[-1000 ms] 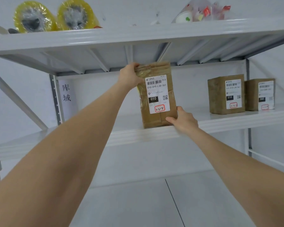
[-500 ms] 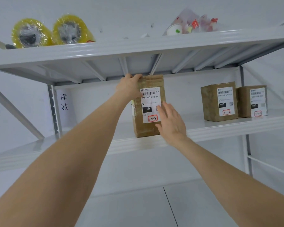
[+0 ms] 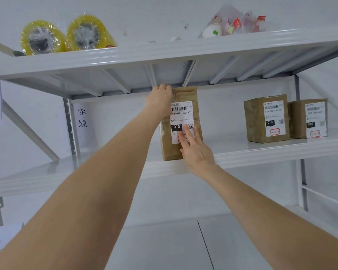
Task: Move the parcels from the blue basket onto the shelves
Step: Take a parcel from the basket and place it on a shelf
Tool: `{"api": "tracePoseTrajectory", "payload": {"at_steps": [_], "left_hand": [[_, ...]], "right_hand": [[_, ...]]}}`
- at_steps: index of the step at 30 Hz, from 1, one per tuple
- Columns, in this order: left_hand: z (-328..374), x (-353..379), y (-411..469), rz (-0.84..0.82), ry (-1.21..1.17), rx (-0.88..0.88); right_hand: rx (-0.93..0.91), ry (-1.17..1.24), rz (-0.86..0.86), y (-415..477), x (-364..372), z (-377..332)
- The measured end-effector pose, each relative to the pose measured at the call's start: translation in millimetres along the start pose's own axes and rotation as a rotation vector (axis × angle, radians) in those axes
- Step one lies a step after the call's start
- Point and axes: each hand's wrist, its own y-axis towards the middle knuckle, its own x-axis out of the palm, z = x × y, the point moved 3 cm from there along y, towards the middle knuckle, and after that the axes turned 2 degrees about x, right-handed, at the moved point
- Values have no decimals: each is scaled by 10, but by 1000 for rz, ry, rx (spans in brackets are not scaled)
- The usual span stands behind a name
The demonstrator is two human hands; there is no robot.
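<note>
Parcel: the tall brown parcel (image 3: 180, 117) stands upright on the middle shelf (image 3: 105, 172), close to the front lip, label facing you
Left hand: your left hand (image 3: 160, 98) has its fingers curled over the parcel's top left corner, gripping it
Right hand: your right hand (image 3: 195, 151) has straight, spread fingers flat on the lower label, pressing and wrapped round nothing
Done: this parcel is down on the shelf; two more parcels (image 3: 266, 117) stand further right on the same shelf, just beside each other and well apart from yours
Left to do: looks like a last push and square-up, then let go; the blue basket is out of view, so can't tell how many remain
Front edge: the base sits near the lip and the parcel is tall and narrow; I'd seat it deeper so it can't tip forward
Headroom: its top is just under the ribs of the upper shelf (image 3: 164, 55) and your left knuckles are right there; pull out low, not up
Open room: bare shelf to the left as far as the paper sign (image 3: 82, 117), plus the gap on the right before the two parcels
Overhead: tape rolls (image 3: 41, 38) and a plastic bag (image 3: 232, 24) on the upper shelf, out of your path
</note>
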Motion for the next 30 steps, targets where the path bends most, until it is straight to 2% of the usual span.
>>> {"api": "tracePoseTrajectory", "payload": {"at_steps": [30], "left_hand": [[-174, 488, 310, 41, -76, 11]], "right_hand": [[84, 24, -61, 400, 209, 4]]}}
